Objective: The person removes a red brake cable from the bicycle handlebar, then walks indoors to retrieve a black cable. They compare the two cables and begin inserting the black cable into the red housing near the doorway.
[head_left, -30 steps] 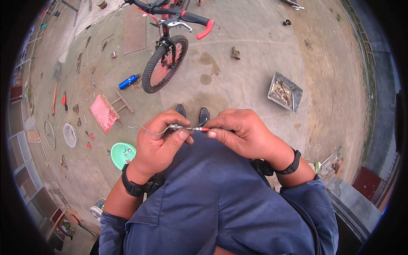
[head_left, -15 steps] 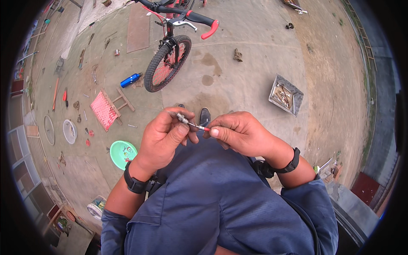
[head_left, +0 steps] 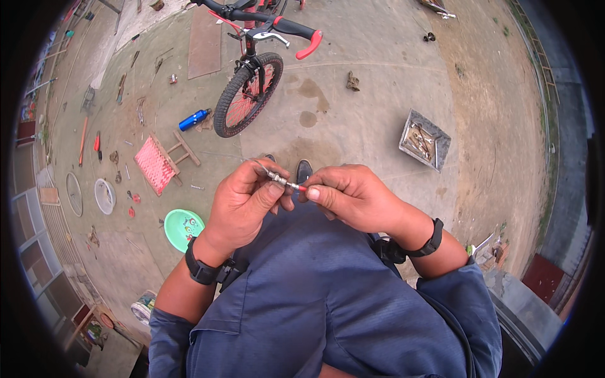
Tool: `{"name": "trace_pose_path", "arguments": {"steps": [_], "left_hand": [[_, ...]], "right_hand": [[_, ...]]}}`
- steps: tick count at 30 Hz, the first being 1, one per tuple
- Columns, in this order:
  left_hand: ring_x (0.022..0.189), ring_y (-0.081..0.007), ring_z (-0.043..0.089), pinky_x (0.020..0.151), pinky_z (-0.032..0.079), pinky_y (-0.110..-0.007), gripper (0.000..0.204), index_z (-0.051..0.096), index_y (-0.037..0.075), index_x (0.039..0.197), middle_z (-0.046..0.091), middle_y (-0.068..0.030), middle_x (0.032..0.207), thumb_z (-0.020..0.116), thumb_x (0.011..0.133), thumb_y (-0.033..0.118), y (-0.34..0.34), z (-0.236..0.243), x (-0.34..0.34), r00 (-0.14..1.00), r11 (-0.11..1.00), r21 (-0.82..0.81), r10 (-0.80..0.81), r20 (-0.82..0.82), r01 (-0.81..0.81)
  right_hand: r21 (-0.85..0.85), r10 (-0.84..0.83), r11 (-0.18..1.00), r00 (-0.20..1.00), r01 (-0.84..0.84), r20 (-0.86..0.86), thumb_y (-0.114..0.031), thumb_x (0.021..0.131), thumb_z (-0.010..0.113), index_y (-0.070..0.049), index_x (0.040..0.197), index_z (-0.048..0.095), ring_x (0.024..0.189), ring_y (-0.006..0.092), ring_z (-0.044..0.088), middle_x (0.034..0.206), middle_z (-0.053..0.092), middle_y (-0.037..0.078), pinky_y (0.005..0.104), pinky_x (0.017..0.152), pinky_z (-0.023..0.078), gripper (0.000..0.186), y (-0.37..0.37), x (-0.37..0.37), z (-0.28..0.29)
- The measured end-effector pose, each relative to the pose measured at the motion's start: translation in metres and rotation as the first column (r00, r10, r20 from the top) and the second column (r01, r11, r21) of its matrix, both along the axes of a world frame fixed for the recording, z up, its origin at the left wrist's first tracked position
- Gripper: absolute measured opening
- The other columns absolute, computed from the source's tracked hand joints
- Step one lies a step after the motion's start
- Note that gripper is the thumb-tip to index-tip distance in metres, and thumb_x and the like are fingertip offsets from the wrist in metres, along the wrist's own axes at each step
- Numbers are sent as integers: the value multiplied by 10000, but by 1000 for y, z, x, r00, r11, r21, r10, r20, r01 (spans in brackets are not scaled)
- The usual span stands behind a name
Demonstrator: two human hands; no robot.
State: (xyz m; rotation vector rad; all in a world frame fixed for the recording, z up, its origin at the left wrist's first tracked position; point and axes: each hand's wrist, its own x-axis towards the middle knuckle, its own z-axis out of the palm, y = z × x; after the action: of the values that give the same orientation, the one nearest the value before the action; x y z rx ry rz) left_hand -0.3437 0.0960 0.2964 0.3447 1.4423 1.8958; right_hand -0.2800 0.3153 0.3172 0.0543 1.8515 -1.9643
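White plastic, a round basin (head_left: 104, 196) sits on the floor (head_left: 372, 126) at my far left. Next comes a low wooden stool (head_left: 154, 165) with a pink and white seat, tipped on its side, then a light green basin (head_left: 183, 230) with pictures inside it, nearer to me. Beyond these a blue bottle (head_left: 193, 120) lies just beside the front wheel of a black and red bicycle (head_left: 253, 64).

My left hand (head_left: 242, 205) comes next, thumb and fingers pinched narrow on a small silver fitting (head_left: 278, 179), a thin cable (head_left: 258, 163) curving from its far end. In front of my body, the fitting meets a red sleeve (head_left: 302, 188), whose end I grip between the thumb and fingers of my right hand (head_left: 356, 198). Farther right, well apart, a grey tray (head_left: 408, 149) on the floor holds metal tools (head_left: 421, 138).
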Motion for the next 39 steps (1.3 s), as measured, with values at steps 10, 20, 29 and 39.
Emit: {"name": "trace_pose_path", "arguments": {"steps": [10, 20, 29, 39], "left_hand": [[763, -136, 653, 619, 490, -228, 213, 568, 44, 1126, 630, -57, 955, 623, 988, 197, 4, -5, -1, 1000, 1000, -18, 5, 13, -5], [776, -123, 646, 630, 487, -227, 207, 584, 30, 1140, 644, -63, 972, 596, 1004, 186, 1, -11, -4, 1000, 999, -33, 0, -17, -1], [773, -112, 645, 634, 491, -232, 197, 596, 9, 1118, 621, -56, 936, 574, 1017, 177, 2, -2, -9, 978, 990, -109, 66, -198, -89], [826, -123, 642, 721, 521, -267, 242, 604, -10, 1131, 632, -64, 908, 622, 965, 165, -25, 14, -18, 945, 916, -345, -276, -173, 205]], "right_hand": [[34, -14, 999, 999, 16, -50, -238, 1016, 592, -10, 1022, 656, 616, 46, 488, 697, 553, -27, 236, 545, 405, 237, -1, -2, -1], [70, -22, 997, 996, 28, -92, -199, 1011, 599, -8, 1030, 640, 671, 39, 444, 718, 532, -36, 230, 592, 399, 196, -2, -7, -2], [220, -28, 972, 975, 77, -219, -159, 977, 636, -24, 1056, 659, 661, 92, 509, 744, 591, 21, 271, 609, 437, 159, -5, -9, -5], [583, 207, 800, 848, 140, -488, -123, 838, 724, -95, 1060, 710, 614, 272, 579, 691, 555, 70, 390, 535, 450, 224, 1, -6, -1]]}}
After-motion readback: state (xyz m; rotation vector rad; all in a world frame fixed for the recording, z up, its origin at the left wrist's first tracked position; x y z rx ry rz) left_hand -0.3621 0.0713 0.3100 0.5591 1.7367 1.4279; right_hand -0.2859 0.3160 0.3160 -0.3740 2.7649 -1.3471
